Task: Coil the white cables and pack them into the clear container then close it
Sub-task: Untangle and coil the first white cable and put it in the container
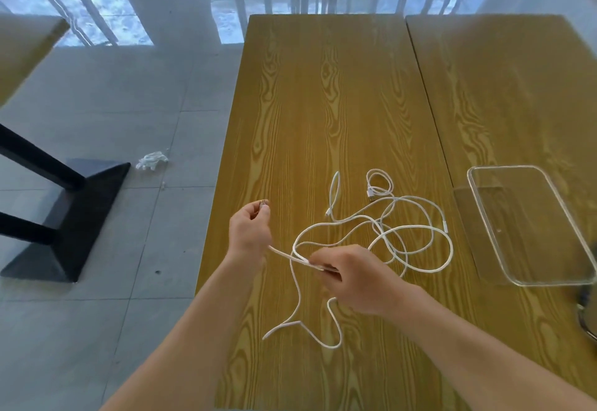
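Here the white cable (371,233) stretches between both gripping hands (250,231).

White cables (381,236); yellow wood-grain table (323,87), clear container (478,184), perhaps grey-tiled floor (129,103)

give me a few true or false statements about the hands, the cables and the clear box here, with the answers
1. The left hand pinches a cable plug between its fingers. True.
2. The clear container already holds a coiled cable. False: it holds no cable; the white cables lie loose on the wooden table.
3. The right hand grips a stretch of white cable. True.
4. The container sits to the left of the cables. False: it sits to their right.
5. A crumpled white item lies on the floor left of the table. True.
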Motion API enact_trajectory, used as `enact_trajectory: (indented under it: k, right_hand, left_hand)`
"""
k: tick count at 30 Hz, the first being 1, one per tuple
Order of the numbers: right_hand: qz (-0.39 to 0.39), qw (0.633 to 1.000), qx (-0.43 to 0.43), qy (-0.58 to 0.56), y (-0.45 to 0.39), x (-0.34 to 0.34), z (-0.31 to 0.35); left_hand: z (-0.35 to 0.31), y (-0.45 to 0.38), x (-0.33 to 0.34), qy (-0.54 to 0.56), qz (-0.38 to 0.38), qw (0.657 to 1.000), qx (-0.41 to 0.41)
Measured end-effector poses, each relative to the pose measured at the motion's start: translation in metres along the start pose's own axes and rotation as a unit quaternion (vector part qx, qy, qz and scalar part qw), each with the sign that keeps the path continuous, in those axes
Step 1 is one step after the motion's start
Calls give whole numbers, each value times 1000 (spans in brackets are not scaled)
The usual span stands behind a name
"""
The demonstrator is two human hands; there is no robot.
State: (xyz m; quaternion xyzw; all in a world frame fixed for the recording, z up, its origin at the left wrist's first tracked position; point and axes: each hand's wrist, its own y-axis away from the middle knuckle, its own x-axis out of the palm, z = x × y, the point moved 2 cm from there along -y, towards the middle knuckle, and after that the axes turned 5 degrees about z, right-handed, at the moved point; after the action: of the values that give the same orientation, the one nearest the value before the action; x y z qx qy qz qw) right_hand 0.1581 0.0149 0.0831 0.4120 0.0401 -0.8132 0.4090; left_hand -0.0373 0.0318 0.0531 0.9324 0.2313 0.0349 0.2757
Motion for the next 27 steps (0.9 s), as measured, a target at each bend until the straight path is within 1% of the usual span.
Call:
enact_trajectory:
  k: [5,10,15,18,21,27]
  right_hand:
    - [-24,999,6,29,1,-45,17]
    - [-28,997,18,76,5,-85,38]
    - [-45,995,30,87,21,-120,53]
    - [-74,992,27,102,36,-135,60]
    - [-110,988,10,107,48,-143,68]
    - [-181,980,-25,83,58,-157,81]
  left_hand:
    - [-13,2,-17,-36,-16,998,46]
    - [-24,4,-30,-61,-18,994,94]
    - [-25,6,-38,-70,-10,993,90]
    - [-23,11,-37,-81,15,993,85]
    - [-26,19,-28,-68,56,993,72]
    - [-45,51,10,31,178,983,23]
